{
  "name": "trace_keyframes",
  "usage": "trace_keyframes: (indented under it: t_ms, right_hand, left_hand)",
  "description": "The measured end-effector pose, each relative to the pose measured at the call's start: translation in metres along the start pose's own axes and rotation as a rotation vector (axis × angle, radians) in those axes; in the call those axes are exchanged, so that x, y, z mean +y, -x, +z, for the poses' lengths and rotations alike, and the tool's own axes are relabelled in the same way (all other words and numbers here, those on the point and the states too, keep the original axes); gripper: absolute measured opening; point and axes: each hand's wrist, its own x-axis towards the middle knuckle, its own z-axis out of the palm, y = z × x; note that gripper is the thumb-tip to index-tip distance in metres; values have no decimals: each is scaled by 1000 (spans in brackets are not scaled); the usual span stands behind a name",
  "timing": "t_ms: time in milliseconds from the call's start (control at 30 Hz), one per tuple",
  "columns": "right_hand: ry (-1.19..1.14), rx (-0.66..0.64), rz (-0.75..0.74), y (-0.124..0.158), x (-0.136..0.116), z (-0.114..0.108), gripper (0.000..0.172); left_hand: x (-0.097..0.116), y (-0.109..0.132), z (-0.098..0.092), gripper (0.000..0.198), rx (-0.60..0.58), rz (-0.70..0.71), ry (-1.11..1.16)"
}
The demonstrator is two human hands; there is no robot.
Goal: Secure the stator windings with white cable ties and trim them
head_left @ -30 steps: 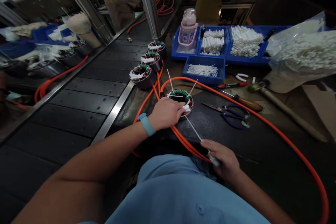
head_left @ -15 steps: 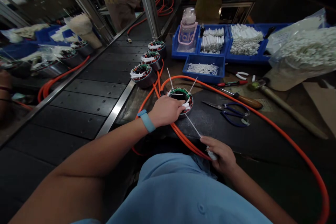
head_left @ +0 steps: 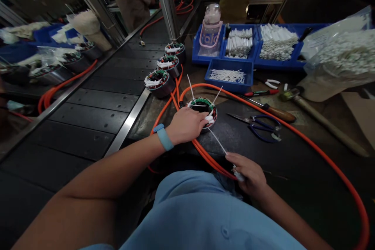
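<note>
A motor stator [head_left: 202, 101] with green and red windings lies on the dark bench, with white cable ties sticking up from its far rim. My left hand [head_left: 187, 125], with a blue band on the wrist, grips the stator's near left side. Its fingers press on white sleeving [head_left: 209, 118] at the rim. From the stator's near side a white cable tie [head_left: 217, 141] runs taut towards me. My right hand [head_left: 248, 172] pinches the tie's lower end. Something whitish shows in the right palm; I cannot make out what it is.
An orange cable [head_left: 316, 152] loops around the bench. Scissors [head_left: 263, 125], a wooden-handled screwdriver [head_left: 279, 113] and a hammer [head_left: 325, 121] lie right. Behind are a blue tray of ties [head_left: 228, 86] and a bottle [head_left: 211, 31]. More stators [head_left: 159, 86] stand left by the slatted conveyor [head_left: 96, 105].
The view has shifted slightly. Both hands keep nearly the same places, and the cable tie still stretches between the stator and my right hand.
</note>
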Motion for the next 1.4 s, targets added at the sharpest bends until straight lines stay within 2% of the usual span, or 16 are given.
trace_keyframes:
  t_ms: [500, 600, 700, 767, 867, 900, 967, 1067, 1200, 1300, 1400]
  right_hand:
    - [-31, 6, 45, 7, 3, -1, 29]
    - [-16, -27, 28, -4, 7, 3, 30]
    - [30, -47, 30, -30, 16, 15, 29]
    - [22, -2, 95, -53, 21, 23, 27]
    - [-66, 104, 335, -83, 28, 32, 16]
    - [-109, 129, 423, -91, 29, 33, 11]
    - [-217, 159, 565, -100, 31, 34, 7]
    - [-453, 202, 688, -103, 31, 35, 15]
    - [-668, 226, 741, -96, 25, 36, 26]
    - [-684, 223, 726, -92, 22, 36, 26]
    - [-601, 238, 744, -97, 26, 39, 25]
  left_hand:
    - [0, -1, -1, 32, -5, -26, 12]
    - [0, -1, -2, 32, 0, -12, 16]
    - [1, -1, 0, 31, -9, -15, 63]
    - [2, 0, 4, 33, 34, -42, 164]
    - [4, 3, 13, 54, 229, -145, 426]
    - [4, 5, 16, 55, 296, -171, 501]
    - [4, 7, 23, 40, 374, -158, 569]
    - [4, 9, 29, 21, 414, -49, 512]
    - [2, 9, 32, 22, 481, 43, 456]
    - [1, 8, 33, 21, 505, 74, 454]
    - [0, 7, 34, 21, 506, 78, 453]
